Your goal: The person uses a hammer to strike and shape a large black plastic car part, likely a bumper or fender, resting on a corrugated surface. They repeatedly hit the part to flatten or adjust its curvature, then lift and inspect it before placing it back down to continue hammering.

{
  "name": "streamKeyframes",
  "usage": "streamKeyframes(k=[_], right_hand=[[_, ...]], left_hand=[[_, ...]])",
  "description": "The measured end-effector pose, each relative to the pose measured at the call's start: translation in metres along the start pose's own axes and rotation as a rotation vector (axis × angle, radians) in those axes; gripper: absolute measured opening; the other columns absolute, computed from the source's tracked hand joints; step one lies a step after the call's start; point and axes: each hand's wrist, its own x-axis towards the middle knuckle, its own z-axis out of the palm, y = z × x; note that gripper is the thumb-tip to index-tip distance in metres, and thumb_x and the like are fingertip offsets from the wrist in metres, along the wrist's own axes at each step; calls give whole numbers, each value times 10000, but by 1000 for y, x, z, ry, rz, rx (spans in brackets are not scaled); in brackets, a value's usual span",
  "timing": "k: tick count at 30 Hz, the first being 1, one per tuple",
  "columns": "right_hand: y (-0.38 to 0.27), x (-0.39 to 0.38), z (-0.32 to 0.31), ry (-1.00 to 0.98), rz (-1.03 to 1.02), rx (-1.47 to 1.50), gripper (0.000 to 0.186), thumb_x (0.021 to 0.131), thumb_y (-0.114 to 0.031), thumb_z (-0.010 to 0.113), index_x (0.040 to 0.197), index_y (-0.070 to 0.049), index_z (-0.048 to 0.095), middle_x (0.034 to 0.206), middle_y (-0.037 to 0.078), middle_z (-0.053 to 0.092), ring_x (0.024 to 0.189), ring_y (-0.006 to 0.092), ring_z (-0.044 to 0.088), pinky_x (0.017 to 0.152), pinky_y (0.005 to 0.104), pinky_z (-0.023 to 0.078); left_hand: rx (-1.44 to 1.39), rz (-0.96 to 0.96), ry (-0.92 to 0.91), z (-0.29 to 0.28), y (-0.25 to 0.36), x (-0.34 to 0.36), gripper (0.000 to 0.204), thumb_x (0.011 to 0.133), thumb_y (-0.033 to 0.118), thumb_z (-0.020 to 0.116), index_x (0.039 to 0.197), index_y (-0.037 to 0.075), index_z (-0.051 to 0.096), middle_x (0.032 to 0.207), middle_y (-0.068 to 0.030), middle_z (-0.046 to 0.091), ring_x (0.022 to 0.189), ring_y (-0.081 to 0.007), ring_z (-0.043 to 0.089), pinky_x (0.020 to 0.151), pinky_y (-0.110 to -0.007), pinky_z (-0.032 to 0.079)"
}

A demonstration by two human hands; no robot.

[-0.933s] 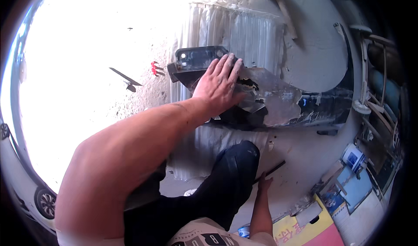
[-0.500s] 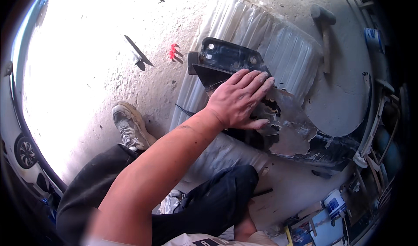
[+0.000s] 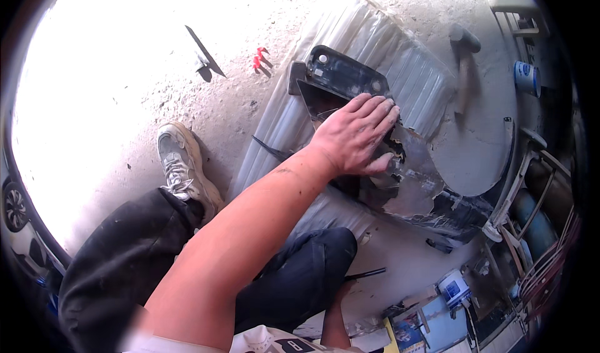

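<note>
My left hand (image 3: pixel 359 131) lies palm down on a scuffed dark car bumper (image 3: pixel 419 181). Its fingers are stretched out flat, close together, with the thumb apart beside a jagged hole. Grey paint is flaking around the break. At the far end of the bumper is a black recessed panel (image 3: pixel 347 73) with round holes. Beneath it all lies a bundle in clear ribbed plastic wrap (image 3: pixel 412 71). Low in the picture, my right hand (image 3: pixel 338 298) is partly hidden behind my knee. A thin black rod (image 3: pixel 369 273) sticks out from it and seems held; the fingers barely show.
A mallet (image 3: pixel 464 40) rests on the floor at the far right, near a white-and-blue tin (image 3: pixel 527 79). Red bits (image 3: pixel 259 59) and a dark blade-like piece (image 3: pixel 205 53) lie far left. A metal frame (image 3: pixel 519 190) and another tin (image 3: pixel 454 288) stand at right.
The whole view has shifted, so most things appear farther left. My left hand keeps its place on the bumper. More of the black rod shows beside my knee.
</note>
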Motion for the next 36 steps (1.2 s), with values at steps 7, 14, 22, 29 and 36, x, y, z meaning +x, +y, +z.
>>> streamKeyframes(k=[7,14,22,29,36], right_hand=[[-88,-8,2,-86,-128,-454,333,881,-142,549,1114,73,449,1090,270,611,1014,381,619,879,442,481],[-68,25,38,-101,-180,-391,482,874,-335,619,1193,3,489,1061,269,641,1020,448,618,858,520,483],[77,-29,58,243,309,-550,459,900,-339,593,1175,27,550,1157,245,629,1086,385,616,887,450,502],[163,-73,149,110,620,-544,372,893,-285,595,1117,12,591,1011,196,653,924,337,643,782,441,509],[171,-112,162,57,740,-430,318,901,-258,597,1084,2,599,939,158,637,838,290,617,711,408,493]], left_hand=[[47,17,-51,0,3,2,774,811,539,580,1347,-12,485,1298,-171,556,1242,-292,504,1119,-416,319],[175,-10,-102,-6,5,7,769,764,489,658,1352,27,480,1303,-159,549,1205,-312,526,1078,-429,356],[270,93,-101,3,9,10,712,793,429,625,1379,55,468,1305,-168,553,1207,-344,520,1074,-426,361],[381,145,-90,5,8,8,669,835,492,607,1345,76,488,1262,-144,580,1168,-349,541,1015,-425,403],[386,211,-111,6,1,7,624,883,454,597,1351,57,482,1248,-162,585,1162,-349,551,1006,-428,410]])
